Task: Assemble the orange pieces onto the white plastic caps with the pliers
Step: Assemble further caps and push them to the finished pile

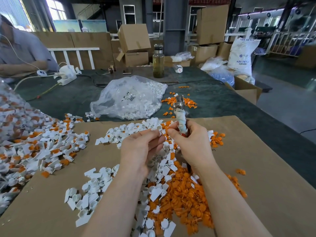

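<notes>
Big dark green table runs across everything, with a flat sheet of brown cardboard laid over the near end, its front and right edges cut off by the frame. On the far left another person sits at the table, only partly in view, with a white power strip by their arm. Mid-table there's a clear plastic bag stuffed with white parts, and behind it a tall bottle of yellowish liquid. The heap of finished white-and-orange parts spreads along the left side and runs out of view. Closer in, loose white plastic caps are scattered over the cardboard, and the orange pieces are piled right under the forearms, so part of that pile is hidden; a few more lie on the green past the cardboard. The pliers stick up and away from the right hand, which is wrapped round the cloth-taped handles; the metal head is blurry, so whether the jaws are apart or together, can't tell. The left hand pinches one white cap at its fingertips, just beside the right thumb and forefinger, which seem to nip something small and orange, too tiny to be sure.
</notes>
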Demonstrator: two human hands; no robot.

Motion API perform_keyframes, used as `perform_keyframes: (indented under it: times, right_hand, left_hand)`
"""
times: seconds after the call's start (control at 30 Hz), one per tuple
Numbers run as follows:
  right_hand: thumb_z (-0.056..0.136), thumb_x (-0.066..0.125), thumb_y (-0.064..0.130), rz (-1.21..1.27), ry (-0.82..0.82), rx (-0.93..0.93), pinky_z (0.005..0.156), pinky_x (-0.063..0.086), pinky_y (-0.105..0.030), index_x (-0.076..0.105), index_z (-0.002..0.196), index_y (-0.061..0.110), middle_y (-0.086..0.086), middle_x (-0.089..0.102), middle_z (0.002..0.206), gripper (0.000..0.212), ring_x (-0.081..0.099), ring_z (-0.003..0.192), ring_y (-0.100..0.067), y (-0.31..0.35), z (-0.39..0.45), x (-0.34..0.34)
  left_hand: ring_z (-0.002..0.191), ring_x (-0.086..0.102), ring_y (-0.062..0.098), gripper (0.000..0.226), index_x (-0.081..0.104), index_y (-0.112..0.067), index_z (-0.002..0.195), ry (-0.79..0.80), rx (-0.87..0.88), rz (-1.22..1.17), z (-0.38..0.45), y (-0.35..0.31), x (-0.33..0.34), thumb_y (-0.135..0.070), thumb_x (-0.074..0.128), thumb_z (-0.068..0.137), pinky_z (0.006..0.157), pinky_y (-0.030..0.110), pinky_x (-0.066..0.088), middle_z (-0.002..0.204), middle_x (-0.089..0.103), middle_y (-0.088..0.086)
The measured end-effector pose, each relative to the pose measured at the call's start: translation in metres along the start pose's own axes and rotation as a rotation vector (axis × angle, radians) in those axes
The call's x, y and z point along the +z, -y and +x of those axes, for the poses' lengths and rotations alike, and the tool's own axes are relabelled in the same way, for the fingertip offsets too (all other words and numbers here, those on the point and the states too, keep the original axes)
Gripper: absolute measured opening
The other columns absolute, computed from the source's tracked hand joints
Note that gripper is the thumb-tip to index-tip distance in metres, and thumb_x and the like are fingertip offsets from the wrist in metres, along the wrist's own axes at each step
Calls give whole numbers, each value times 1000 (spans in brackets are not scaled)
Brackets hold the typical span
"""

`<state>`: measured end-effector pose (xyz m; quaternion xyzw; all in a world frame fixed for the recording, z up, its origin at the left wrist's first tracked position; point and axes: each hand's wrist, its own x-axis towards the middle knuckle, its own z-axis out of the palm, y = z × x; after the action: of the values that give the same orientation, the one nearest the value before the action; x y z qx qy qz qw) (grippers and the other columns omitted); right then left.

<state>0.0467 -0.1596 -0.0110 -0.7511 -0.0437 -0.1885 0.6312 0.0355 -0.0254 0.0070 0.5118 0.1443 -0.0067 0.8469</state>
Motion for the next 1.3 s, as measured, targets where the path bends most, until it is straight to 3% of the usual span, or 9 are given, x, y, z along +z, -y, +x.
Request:
perform_keyframes:
  times: [0.13,0.23,0.37,0.57,0.73,0.87,1.13,1.23,1.3]
  right_hand:
    - [86,74,16,24,-25,-28,54,46,-11,66,81,27,11,69,76,14,56,59,3,4,-1,0]
    - [87,73,19,-53,-28,-42,54,46,-15,65,84,27,7,66,69,12,56,57,1,4,-1,3]
    - [87,73,25,-188,-92,-72,64,53,-18,60,84,34,12,68,77,16,65,74,0,2,-2,7]
    - [88,71,32,-351,-153,-131,62,52,-28,65,91,18,10,66,77,16,63,71,-6,4,-5,9]
    - [88,70,29,-364,-155,-139,66,54,-32,66,95,14,8,68,82,17,64,76,-8,5,-6,10]
    - [87,71,27,-381,-142,-131,67,53,-34,66,93,11,3,69,82,18,65,77,-14,6,-3,9]
    - [88,71,26,-379,-77,-102,62,50,-31,66,89,10,3,66,76,17,63,72,-14,6,1,6]
    - [87,70,23,-360,-8,-79,57,42,-14,64,86,19,13,62,72,8,59,67,2,5,1,4]
    - [87,69,21,-353,37,-69,55,37,-13,62,83,25,15,60,68,10,56,63,2,4,0,3]
  left_hand:
    - [70,75,22,12,70,3,91,-3,50,66,-2,1,2,-1,75,81,65,26,62,77,75,17]
    - [74,75,23,16,71,2,95,0,82,101,-3,2,4,-3,76,80,65,24,61,78,76,16]
    - [76,76,24,10,73,-2,89,-20,144,143,-6,2,6,-5,78,80,64,24,60,77,76,14]
    - [69,73,12,4,78,-16,78,-84,375,384,-6,4,7,-14,80,80,67,25,59,68,75,-1]
    - [55,63,0,10,76,-29,73,-116,519,584,-7,7,8,-22,79,80,50,7,44,64,71,-17]
    - [62,61,-8,14,73,-34,72,-122,590,714,-8,7,7,-24,78,81,54,4,40,67,67,-28]
    - [66,63,-8,15,73,-34,71,-106,606,715,-6,9,6,-24,77,81,57,3,41,69,68,-27]
    - [67,63,-8,12,73,-32,73,-108,593,727,-4,10,5,-23,77,81,59,4,43,71,68,-27]
    - [67,62,-10,14,70,-33,72,-115,585,729,-3,10,4,-24,78,80,59,3,43,71,67,-29]
